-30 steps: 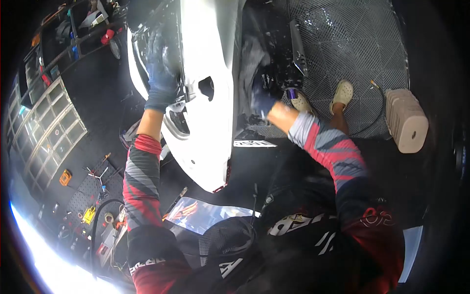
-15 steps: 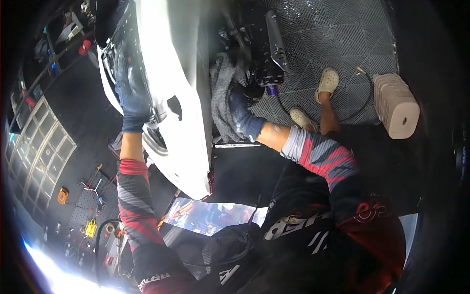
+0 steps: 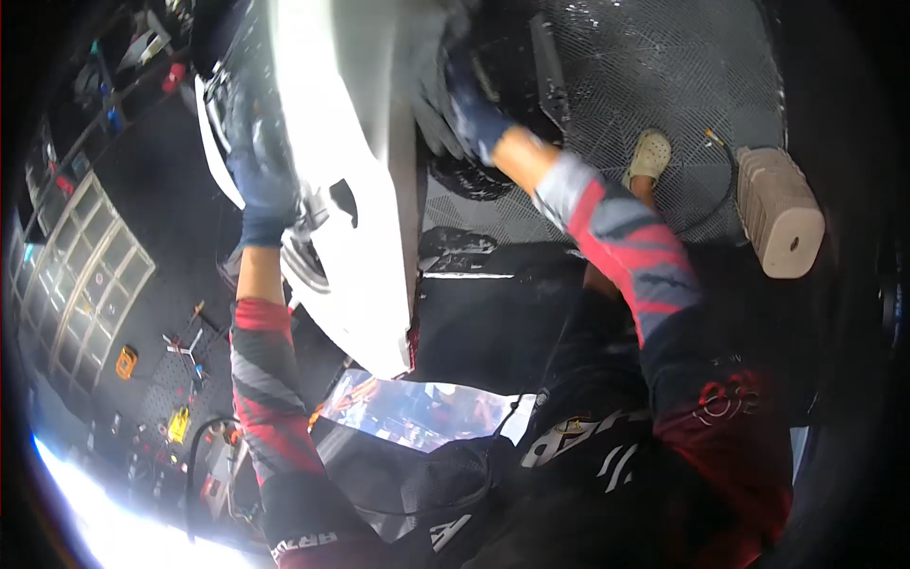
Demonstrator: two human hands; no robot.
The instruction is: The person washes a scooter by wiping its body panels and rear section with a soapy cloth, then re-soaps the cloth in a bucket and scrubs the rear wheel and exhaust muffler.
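Note:
A white motorcycle body panel (image 3: 365,218) runs down the middle of the view. Along its left side lies my gloved left hand (image 3: 261,175), over a dark part with a glossy surface; its fingers are blurred. On the panel's right side my gloved right hand (image 3: 469,104) is at a grey cloth (image 3: 431,100), smeared by motion. Beneath that hand is a dark tyre (image 3: 474,180) with a wet, glossy look. How the right fingers close on the cloth is hard to see.
A ribbed beige block (image 3: 782,213) stands at the right beside a hose (image 3: 725,180). A foot in a pale clog (image 3: 650,156) rests on the grey tiled floor (image 3: 664,57). Tools hang on a pegboard (image 3: 171,379) at the lower left.
My right hand and the cloth have moved up along the panel, uncovering the tyre. My left hand remains on the panel's left side. The view has shifted relative to the panel.

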